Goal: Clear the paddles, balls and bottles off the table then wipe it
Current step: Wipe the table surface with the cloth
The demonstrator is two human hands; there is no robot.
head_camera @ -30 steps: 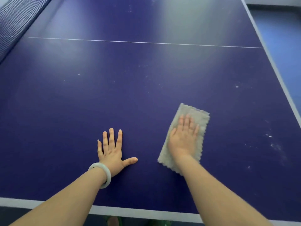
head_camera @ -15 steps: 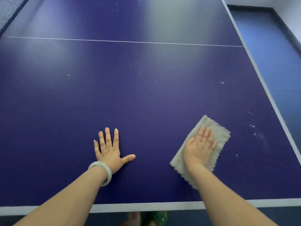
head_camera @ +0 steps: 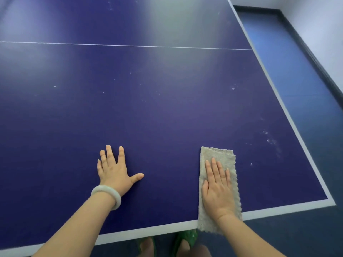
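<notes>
grey cloth [head_camera: 219, 184] pinned flat under our right hand [head_camera: 218, 191] to wipe the table [head_camera: 167, 112]; left hand [head_camera: 114, 172] splayed flat, bracing us.

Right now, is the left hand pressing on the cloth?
No, the left hand lies flat on the bare table, while the right hand presses the cloth.

The cloth [head_camera: 219, 190] is laid on the table tennis table [head_camera: 167, 117] at its near right, overhanging the near edge. The right hand [head_camera: 217, 191] is placed upon it, with the left hand [head_camera: 115, 173] set flat on the table well to the left.
</notes>
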